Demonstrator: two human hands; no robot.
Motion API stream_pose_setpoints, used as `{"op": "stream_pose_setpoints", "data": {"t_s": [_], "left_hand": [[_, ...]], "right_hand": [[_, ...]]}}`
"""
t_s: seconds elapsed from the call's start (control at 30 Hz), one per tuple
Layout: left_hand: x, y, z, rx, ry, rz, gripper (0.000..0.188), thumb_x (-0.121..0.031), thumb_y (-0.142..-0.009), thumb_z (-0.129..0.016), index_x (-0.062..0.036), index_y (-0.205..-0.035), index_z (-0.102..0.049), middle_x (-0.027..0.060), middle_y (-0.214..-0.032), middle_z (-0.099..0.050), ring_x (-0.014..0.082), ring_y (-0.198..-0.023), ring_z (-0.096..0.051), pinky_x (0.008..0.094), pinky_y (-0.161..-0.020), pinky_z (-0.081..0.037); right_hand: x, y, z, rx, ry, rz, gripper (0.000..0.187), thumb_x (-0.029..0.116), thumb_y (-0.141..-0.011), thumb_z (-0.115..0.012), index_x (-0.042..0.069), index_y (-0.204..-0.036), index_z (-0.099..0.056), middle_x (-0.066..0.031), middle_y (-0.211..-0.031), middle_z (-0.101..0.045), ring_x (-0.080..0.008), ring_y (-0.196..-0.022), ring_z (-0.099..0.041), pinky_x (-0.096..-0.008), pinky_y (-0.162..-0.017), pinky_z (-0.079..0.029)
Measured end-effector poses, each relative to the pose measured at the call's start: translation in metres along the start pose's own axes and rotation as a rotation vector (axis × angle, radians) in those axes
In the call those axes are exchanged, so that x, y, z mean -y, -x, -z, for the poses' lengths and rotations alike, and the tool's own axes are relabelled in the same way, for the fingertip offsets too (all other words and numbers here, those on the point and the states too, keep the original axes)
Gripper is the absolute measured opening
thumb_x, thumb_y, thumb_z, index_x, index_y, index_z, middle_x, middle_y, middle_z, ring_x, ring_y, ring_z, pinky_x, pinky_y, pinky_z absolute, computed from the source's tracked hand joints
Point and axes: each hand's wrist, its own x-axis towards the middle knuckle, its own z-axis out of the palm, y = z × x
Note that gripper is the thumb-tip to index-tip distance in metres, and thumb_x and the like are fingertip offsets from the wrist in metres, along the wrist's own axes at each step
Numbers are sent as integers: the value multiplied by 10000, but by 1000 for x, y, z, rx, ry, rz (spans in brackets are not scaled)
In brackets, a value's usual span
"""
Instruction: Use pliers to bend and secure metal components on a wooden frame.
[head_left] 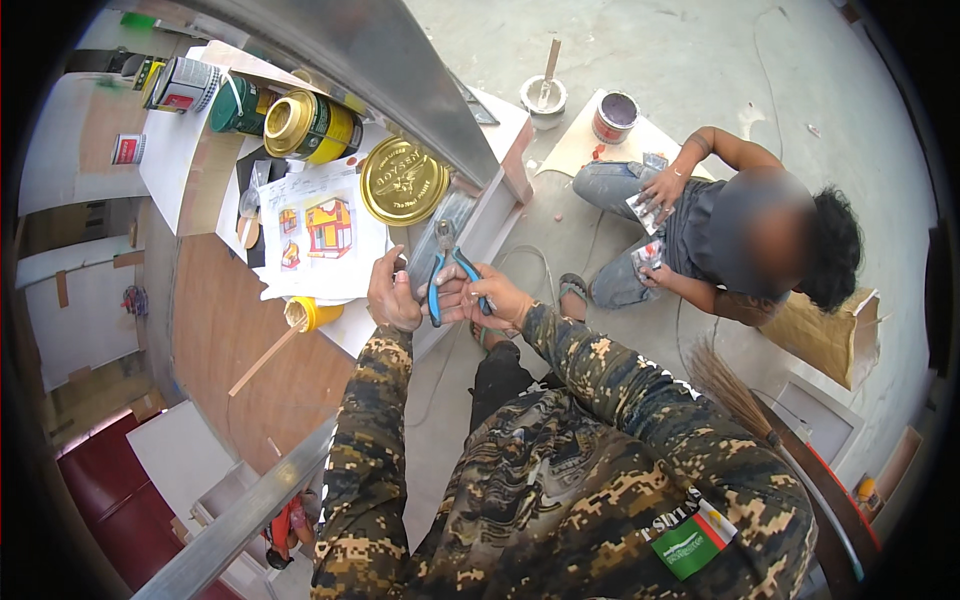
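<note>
Blue-handled pliers (pixel 437 290) lie across the fingers of my right hand (pixel 497 297), with the thumb on the right handle. Their handles are spread and the metal jaws point away from me. Just left of them is my left hand (pixel 395 297), its fingers stretched out and apart, holding nothing that I can see. Beyond my hands, a round gold can lid (pixel 404 181) rests on the cluttered worktop, next to printed sheets (pixel 325 228) with coloured drawings.
A metal beam (pixel 380 75) crosses above the worktop. Several paint cans (pixel 312 126) stand at the far left, and a yellow tub (pixel 313 314) holds a wooden stick. On the right a co-worker (pixel 735 225) squats beside an open can (pixel 615 116). A broom (pixel 730 385) lies nearer.
</note>
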Motion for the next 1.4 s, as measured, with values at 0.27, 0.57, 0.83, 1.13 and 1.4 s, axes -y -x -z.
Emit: {"op": "stream_pose_setpoints", "data": {"t_s": [0.27, 0.57, 0.83, 1.13, 1.4], "left_hand": [[13, 6, 4, -42, 76, 7, 474, -259, -923, -436, 49, -1239, -609, 207, -932, -620, 351, -852, -619, 428, -791, -497], [16, 10, 7, -36, 68, -5, 446, -233, -911, -454, 51, -1209, -625, 202, -927, -622, 337, -845, -621, 419, -790, -501], [22, 10, 10, -39, 23, -40, 430, -221, -897, -463, 37, -1198, -632, 213, -900, -607, 363, -817, -609, 435, -775, -498], [12, 8, 10, -23, 38, -29, 424, -231, -911, -454, 30, -1192, -635, 215, -919, -620, 375, -840, -623, 440, -783, -501], [10, 3, 7, -1, -17, -41, 464, -303, -945, -431, 38, -1182, -639, 210, -912, -612, 369, -847, -616, 431, -780, -490]], "right_hand": [[-21, -8, 0, 1, -43, 110, 373, -23, -765, -530, 18, -1135, -562, -230, -1178, -645, -383, -1104, -675, -576, -1014, -522], [57, 14, 30, -62, 108, -301, 398, 123, -750, -566, 2, -1127, -608, -261, -1071, -668, -399, -919, -694, -570, -871, -557], [80, 3, 40, 94, 200, -465, 472, 116, -762, -570, -49, -1200, -631, -323, -1270, -629, -481, -1096, -672, -591, -985, -533], [-33, -12, 5, 1, -122, 125, 424, 44, -732, -543, -27, -1145, -605, -267, -1174, -656, -409, -1035, -689, -570, -971, -541], [135, -15, 44, 138, 290, -685, 488, 184, -733, -593, -52, -1160, -621, -319, -1158, -671, -463, -969, -704, -575, -902, -570]]}}
